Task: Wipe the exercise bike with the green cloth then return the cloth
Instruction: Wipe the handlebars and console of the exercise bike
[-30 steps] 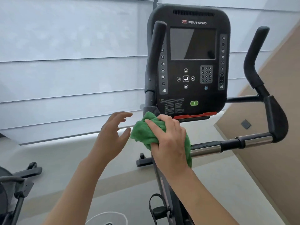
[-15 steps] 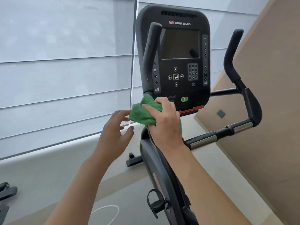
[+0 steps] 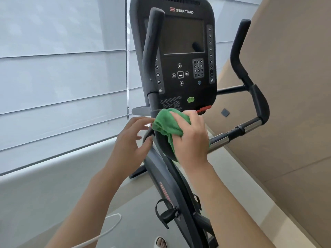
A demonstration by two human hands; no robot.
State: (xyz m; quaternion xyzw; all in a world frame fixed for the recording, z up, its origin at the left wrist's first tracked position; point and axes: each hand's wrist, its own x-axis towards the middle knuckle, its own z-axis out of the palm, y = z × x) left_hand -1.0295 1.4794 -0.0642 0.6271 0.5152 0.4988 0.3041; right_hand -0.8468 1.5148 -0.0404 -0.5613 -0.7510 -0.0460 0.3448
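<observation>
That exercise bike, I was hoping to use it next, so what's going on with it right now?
A person is wiping the exercise bike down. Their right hand holds a bunched green cloth against the top of the frame, just under the console. The left hand is open beside the cloth, fingertips close to the frame. The cloth has not been returned, so the cleaning looks unfinished.
</observation>
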